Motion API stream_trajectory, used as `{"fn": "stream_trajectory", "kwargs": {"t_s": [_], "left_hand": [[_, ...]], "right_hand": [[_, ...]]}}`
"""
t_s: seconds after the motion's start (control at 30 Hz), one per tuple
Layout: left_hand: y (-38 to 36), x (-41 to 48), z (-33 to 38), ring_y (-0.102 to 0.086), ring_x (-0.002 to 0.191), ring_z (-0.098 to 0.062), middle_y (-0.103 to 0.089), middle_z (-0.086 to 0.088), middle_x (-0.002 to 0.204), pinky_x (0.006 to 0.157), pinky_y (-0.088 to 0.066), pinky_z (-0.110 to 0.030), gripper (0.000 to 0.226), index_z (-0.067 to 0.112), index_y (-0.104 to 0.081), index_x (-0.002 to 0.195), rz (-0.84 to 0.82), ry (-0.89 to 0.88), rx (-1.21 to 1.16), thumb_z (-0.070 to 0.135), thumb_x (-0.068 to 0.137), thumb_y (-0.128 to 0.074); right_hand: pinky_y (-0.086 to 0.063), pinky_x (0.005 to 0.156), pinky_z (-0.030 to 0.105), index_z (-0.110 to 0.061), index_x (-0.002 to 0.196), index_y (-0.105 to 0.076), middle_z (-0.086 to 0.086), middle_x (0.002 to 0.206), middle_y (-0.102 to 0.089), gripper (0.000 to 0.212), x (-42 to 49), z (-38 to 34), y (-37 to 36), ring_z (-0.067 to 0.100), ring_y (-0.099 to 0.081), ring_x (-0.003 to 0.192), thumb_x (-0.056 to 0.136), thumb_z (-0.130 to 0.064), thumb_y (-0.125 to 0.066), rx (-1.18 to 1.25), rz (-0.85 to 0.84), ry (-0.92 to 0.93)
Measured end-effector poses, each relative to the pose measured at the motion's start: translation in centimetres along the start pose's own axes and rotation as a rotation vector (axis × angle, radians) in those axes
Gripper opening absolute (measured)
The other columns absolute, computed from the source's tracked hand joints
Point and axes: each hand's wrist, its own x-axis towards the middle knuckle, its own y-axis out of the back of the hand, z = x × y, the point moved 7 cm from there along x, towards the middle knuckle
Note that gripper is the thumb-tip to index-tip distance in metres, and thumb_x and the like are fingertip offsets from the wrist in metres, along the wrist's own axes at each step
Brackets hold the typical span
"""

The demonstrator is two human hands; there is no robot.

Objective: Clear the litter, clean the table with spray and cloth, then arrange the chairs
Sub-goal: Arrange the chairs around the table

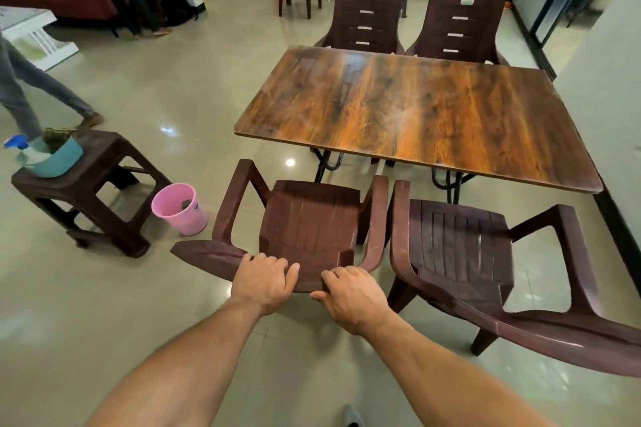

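A brown plastic armchair [312,218] stands at the near left side of the wooden table [416,114]. My left hand [265,279] and my right hand [350,293] both grip the top edge of its backrest, fingers curled over it. A second brown armchair [461,246] stands right beside it, touching or nearly touching its armrest. Two more brown chairs [367,21] [458,28] sit tucked at the table's far side. The tabletop is bare and shiny.
A pink bin [178,208] with litter stands on the floor left of my chair. Beside it a brown stool [104,184] carries a teal bowl [57,159] with a spray bottle [20,146] and cloth. A person's legs [31,94] pass at far left. A white wall runs along the right.
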Motion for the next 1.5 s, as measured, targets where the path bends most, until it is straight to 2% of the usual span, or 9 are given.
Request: {"fn": "stream_trajectory", "kwargs": {"t_s": [0.17, 0.37, 0.5, 0.63, 0.7, 0.77, 1.0, 1.2, 1.5], "left_hand": [[0.0, -0.2, 1.5, -0.067, 0.090, -0.028, -0.073, -0.001, 0.092, 0.081, -0.044, -0.042, 0.069, 0.024, -0.063, 0.088, -0.009, -0.093, -0.053, 0.056, 0.096, -0.002], [0.9, 0.7, 11.2, -0.067, 0.098, -0.027, -0.068, -0.003, 0.106, 0.080, -0.050, -0.040, 0.057, 0.020, -0.059, 0.109, -0.110, -0.277, -0.139, 0.066, 0.098, -0.029], [0.8, 1.8, 13.1, -0.067, 0.104, -0.029, -0.067, -0.006, 0.114, 0.085, -0.052, -0.041, 0.019, 0.018, -0.055, 0.110, -0.204, -0.184, -0.088, 0.028, 0.097, -0.047], [0.7, 2.0, 13.1, -0.067, 0.103, -0.030, -0.068, -0.006, 0.113, 0.085, -0.052, -0.042, 0.022, 0.017, -0.059, 0.109, -0.229, -0.142, -0.066, 0.016, 0.094, -0.044], [0.9, 2.4, 13.3, -0.067, 0.099, -0.030, -0.069, -0.006, 0.110, 0.083, -0.053, -0.042, 0.022, 0.018, -0.060, 0.108, -0.197, -0.187, -0.059, 0.018, 0.095, -0.041], [1.1, 3.0, 13.7, -0.069, 0.096, -0.029, -0.071, -0.005, 0.108, 0.082, -0.053, -0.041, 0.023, 0.018, -0.061, 0.107, -0.162, -0.211, -0.073, 0.020, 0.099, -0.040], [1.8, 3.5, 14.6, -0.069, 0.095, -0.024, -0.072, -0.001, 0.106, 0.078, -0.050, -0.036, 0.026, 0.022, -0.064, 0.106, -0.055, -0.283, -0.129, 0.026, 0.102, -0.039], [1.1, 1.8, 14.0, -0.068, 0.095, -0.023, -0.072, 0.001, 0.107, 0.081, -0.050, -0.036, 0.025, 0.022, -0.064, 0.107, -0.069, -0.292, -0.184, 0.021, 0.099, -0.041], [0.8, 0.9, 13.8, -0.067, 0.093, -0.020, -0.072, 0.002, 0.105, 0.083, -0.054, -0.036, 0.027, 0.021, -0.066, 0.110, -0.057, -0.330, -0.245, 0.023, 0.102, -0.040]], "right_hand": [[-0.036, 0.114, 0.033, -0.020, 0.137, -0.055, -0.001, 0.140, -0.056, 0.058, -1.8, 1.9, 0.7, 0.018, -0.048, 0.131, 0.095, -0.059, -0.046, 0.259, 0.084, -0.075], [-0.023, 0.120, 0.034, -0.019, 0.145, -0.046, 0.002, 0.151, -0.045, 0.052, -7.4, 8.0, 2.8, 0.020, -0.036, 0.142, 0.099, -0.045, -0.049, 0.093, 0.111, -0.301], [-0.032, 0.116, 0.040, -0.021, 0.128, -0.056, 0.002, 0.133, -0.057, 0.040, -11.5, 13.1, 3.3, 0.022, -0.047, 0.129, 0.092, -0.037, -0.056, -0.089, 0.063, -0.529], [-0.040, 0.097, 0.038, -0.024, 0.097, -0.058, 0.000, 0.102, -0.070, 0.021, -16.5, 17.3, 2.6, 0.024, -0.064, 0.100, 0.086, -0.042, -0.056, -0.128, 0.009, -0.802], [-0.037, 0.102, 0.037, -0.027, 0.097, -0.059, -0.004, 0.101, -0.070, 0.011, -16.6, 17.7, 2.0, 0.021, -0.064, 0.101, 0.089, -0.027, -0.051, -0.093, 0.008, -0.782], [-0.032, 0.108, 0.039, -0.030, 0.102, -0.060, -0.006, 0.103, -0.068, 0.022, -15.9, 17.6, 2.0, 0.020, -0.061, 0.105, 0.090, -0.018, -0.047, -0.054, 0.009, -0.773], [-0.028, 0.114, 0.043, -0.034, 0.118, -0.059, -0.008, 0.115, -0.064, 0.033, -15.2, 17.8, 2.2, 0.019, -0.055, 0.116, 0.096, -0.015, -0.043, -0.038, -0.012, -0.698], [-0.039, 0.094, 0.037, -0.033, 0.121, -0.059, -0.007, 0.116, -0.064, 0.037, -14.7, 18.2, 1.8, 0.021, -0.056, 0.112, 0.093, -0.015, -0.041, -0.029, -0.093, -0.632], [-0.043, 0.090, 0.036, -0.030, 0.118, -0.061, -0.006, 0.115, -0.064, 0.037, -14.8, 18.1, 1.5, 0.021, -0.056, 0.109, 0.094, -0.011, -0.041, 0.040, -0.086, -0.586]]}}
